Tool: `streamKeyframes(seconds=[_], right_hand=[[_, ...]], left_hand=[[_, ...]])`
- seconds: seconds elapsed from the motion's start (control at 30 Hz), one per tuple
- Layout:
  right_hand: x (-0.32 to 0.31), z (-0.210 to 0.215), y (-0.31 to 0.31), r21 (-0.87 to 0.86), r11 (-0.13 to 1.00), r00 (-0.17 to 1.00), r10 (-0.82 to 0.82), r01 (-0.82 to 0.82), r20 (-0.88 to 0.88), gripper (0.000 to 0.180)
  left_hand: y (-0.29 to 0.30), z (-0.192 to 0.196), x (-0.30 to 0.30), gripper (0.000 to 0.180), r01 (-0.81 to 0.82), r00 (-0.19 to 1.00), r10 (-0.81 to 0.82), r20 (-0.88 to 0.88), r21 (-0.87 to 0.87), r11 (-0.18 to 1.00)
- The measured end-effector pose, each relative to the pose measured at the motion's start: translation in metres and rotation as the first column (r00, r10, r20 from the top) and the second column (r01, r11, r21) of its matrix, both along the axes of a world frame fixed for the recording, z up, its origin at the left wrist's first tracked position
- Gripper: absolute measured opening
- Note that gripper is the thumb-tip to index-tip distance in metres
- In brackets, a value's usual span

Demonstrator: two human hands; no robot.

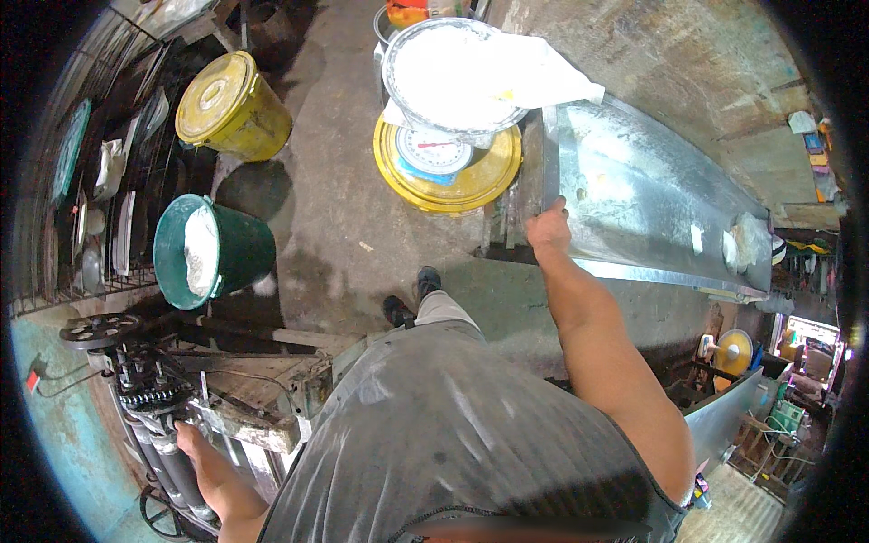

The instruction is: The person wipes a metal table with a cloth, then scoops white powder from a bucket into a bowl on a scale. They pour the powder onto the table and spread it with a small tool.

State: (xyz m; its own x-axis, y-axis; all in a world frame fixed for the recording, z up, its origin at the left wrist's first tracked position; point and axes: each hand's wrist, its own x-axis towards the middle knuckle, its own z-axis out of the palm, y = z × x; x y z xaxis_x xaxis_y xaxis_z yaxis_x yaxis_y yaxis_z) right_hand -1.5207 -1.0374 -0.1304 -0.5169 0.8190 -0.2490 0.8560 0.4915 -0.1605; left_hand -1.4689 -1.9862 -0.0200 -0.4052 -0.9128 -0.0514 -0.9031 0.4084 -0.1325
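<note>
While right hand grips table, left hand touches machine.

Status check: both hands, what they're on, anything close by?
Right hand resting on edge of metal table. Left hand on the roller machine, grip unclear. Yellow scale with bowl beside right hand; green bucket on floor.

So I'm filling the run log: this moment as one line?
left hand: on roller machine | right hand: resting on metal table edge | nearby: scale with bowl, green bucket
</note>
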Motion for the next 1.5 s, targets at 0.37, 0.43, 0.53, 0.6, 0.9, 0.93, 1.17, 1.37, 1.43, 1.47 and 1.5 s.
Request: streamKeyframes(seconds=[0.37,0.43,0.53,0.6,0.9,0.93,1.17,1.37,1.43,1.47,1.5], right_hand=[[-0.001,0.020,-0.006,0.004,1.000,0.999,-0.029,0.029,0.032,0.075],[-0.001,0.027,-0.009,0.002,1.000,0.999,-0.026,0.026,0.019,0.067],[0.002,0.008,-0.001,-0.011,1.000,1.000,0.022,-0.022,-0.013,0.067],[-0.001,-0.005,-0.011,-0.073,0.997,0.999,0.037,-0.039,-0.019,0.067],[-0.007,0.009,-0.012,-0.062,0.998,1.000,0.010,-0.011,-0.018,0.069],[-0.003,0.015,-0.005,-0.026,0.999,0.999,-0.020,0.019,-0.025,0.065],[0.011,-0.002,0.010,0.007,1.000,0.997,0.030,-0.030,-0.067,0.074],[0.008,0.003,0.004,0.036,0.996,0.996,0.080,-0.079,-0.035,0.075],[0.007,0.000,0.003,-0.008,0.997,0.994,0.081,-0.082,-0.075,0.070],[0.007,-0.002,0.004,0.019,0.997,0.994,0.081,-0.080,-0.069,0.066],[0.006,0.001,0.003,0.019,0.998,0.995,0.064,-0.063,-0.082,0.066]], left_hand=[[-0.014,-0.025,0.005,0.074,0.103,0.994,-0.103,-0.037,-0.009,0.995],[-0.013,-0.030,0.005,0.073,0.049,0.995,-0.047,-0.092,0.020,0.999],[-0.016,-0.017,0.001,0.075,-0.060,0.989,0.057,-0.139,-0.022,0.998],[-0.034,0.030,0.017,0.077,-0.153,0.935,0.141,-0.325,-0.013,0.988],[-0.007,0.161,-0.002,0.042,0.356,-0.217,0.052,-0.975,-0.030,0.934],[0.031,0.160,-0.039,0.043,0.460,-0.225,0.188,-0.956,0.066,0.885],[0.320,0.201,-0.179,0.026,0.914,0.243,0.739,-0.628,-0.107,-0.391],[0.442,0.183,-0.215,0.053,0.899,0.256,0.762,-0.595,-0.143,-0.414],[0.455,0.176,-0.223,0.055,0.828,0.321,0.752,-0.576,-0.214,-0.518],[0.463,0.172,-0.225,0.055,0.806,0.333,0.748,-0.573,-0.239,-0.542],[0.472,0.171,-0.226,0.056,0.782,0.347,0.744,-0.571,-0.262,-0.566]])
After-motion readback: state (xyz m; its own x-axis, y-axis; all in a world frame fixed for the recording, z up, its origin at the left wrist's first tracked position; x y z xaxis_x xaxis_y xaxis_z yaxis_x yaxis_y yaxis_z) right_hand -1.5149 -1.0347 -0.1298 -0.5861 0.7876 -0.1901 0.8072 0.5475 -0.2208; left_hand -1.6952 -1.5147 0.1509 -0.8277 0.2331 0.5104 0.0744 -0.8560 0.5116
